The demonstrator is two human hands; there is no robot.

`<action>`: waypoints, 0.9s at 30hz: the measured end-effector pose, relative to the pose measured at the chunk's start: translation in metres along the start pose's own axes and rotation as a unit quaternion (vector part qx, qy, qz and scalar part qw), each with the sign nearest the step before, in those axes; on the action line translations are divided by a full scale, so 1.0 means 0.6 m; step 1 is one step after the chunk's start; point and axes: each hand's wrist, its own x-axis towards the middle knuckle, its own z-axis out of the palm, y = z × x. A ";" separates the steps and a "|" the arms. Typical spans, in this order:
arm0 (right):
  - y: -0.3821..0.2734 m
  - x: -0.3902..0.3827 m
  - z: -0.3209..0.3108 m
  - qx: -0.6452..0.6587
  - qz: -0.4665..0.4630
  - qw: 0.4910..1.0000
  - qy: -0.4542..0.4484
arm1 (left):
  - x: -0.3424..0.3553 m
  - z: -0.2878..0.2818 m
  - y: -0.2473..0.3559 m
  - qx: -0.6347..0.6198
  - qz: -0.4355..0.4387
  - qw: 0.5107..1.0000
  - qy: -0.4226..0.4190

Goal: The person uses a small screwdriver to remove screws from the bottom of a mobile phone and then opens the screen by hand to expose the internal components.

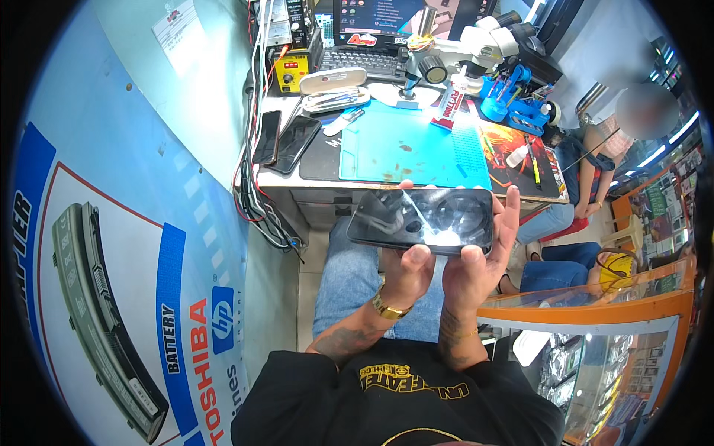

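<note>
A black smartphone (387,219) is held sideways above my lap, just off the front edge of the bench, its dark screen facing up and full of reflections. My left hand (409,271) grips its lower edge near the middle, thumb at the rim and a fingertip showing past the far edge. My right hand (480,260) has the right end, with the thumb on the near edge and the fingers behind and beyond the end. Most of the left fingers are hidden under the phone. Just past it lies a blue work mat (379,145).
Two dark phones (296,145) lie at the bench's left, beside hanging cables (249,171). An open case (335,97) of tools, a keyboard (364,63), a microscope (483,44) and a blue tool holder (494,108) stand behind. Seated people (595,149) and an orange-edged display counter (595,301) are right.
</note>
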 end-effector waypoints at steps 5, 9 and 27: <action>-0.023 0.003 0.026 0.013 0.012 0.999 -0.035 | 0.007 0.008 0.021 0.009 0.026 1.000 -0.004; -0.052 0.010 0.038 -0.035 -0.003 0.998 -0.055 | 0.014 0.013 0.018 -0.010 0.054 0.998 -0.024; -0.074 -0.044 -0.060 -0.032 0.270 0.936 -0.226 | -0.009 -0.102 0.117 0.105 -0.194 0.975 -0.028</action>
